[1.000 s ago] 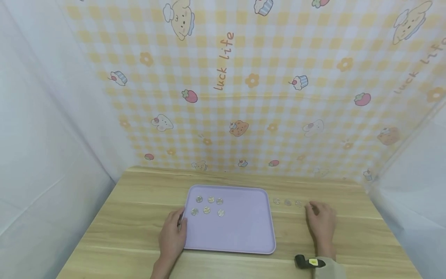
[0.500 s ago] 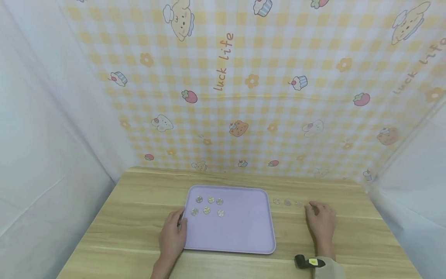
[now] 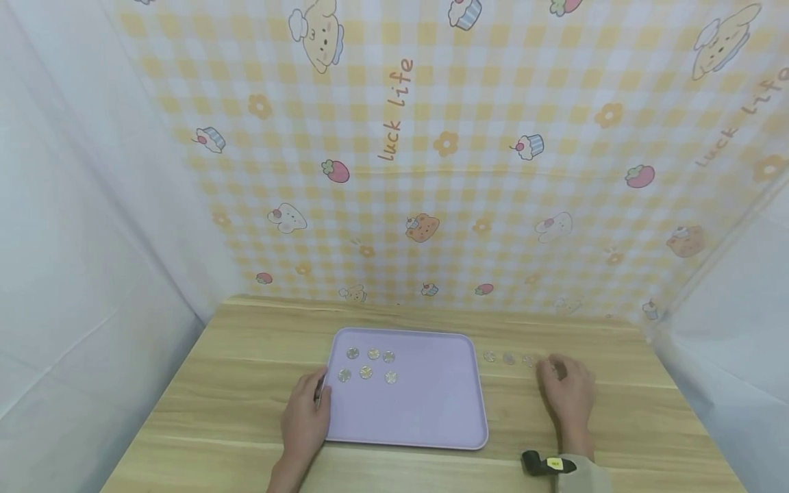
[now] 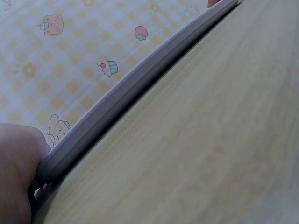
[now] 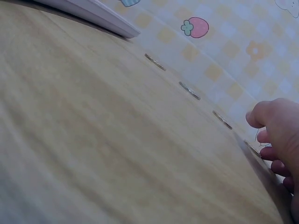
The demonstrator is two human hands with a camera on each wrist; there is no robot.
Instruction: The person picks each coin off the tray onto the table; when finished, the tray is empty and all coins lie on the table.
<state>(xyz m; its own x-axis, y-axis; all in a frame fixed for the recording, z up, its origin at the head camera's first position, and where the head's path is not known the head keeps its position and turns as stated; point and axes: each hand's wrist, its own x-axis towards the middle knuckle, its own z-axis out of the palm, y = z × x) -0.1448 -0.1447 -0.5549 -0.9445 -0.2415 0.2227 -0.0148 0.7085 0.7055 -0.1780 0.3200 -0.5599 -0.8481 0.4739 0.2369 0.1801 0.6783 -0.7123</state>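
Note:
In the head view my left hand [image 3: 305,416] holds the left edge of a light purple tray [image 3: 425,414], its thumb at the rim. The tray's side wall [image 4: 121,91] also appears in the left wrist view, against that hand. Several round, shiny coins [image 3: 366,372] lie in two rows at the tray's upper left. On the table right of the tray, three coins [image 3: 508,358] form a line. My right hand [image 3: 568,390] is at the line's right end, fingers bent, thumb apart from them. Another coin [image 5: 252,148] lies at its fingertips, partly hidden.
The wooden table [image 3: 203,404] ends at a yellow checked cloth [image 3: 444,205] with cartoon prints. Pale sheets [image 3: 74,274] hang at both sides. A black device [image 3: 542,463] with a yellow label sits at my right wrist.
My right hand's fingertips have shifted very slightly left and up, and the gap between thumb and fingers looks a little different. My left hand, the tray and the coins have stayed put.

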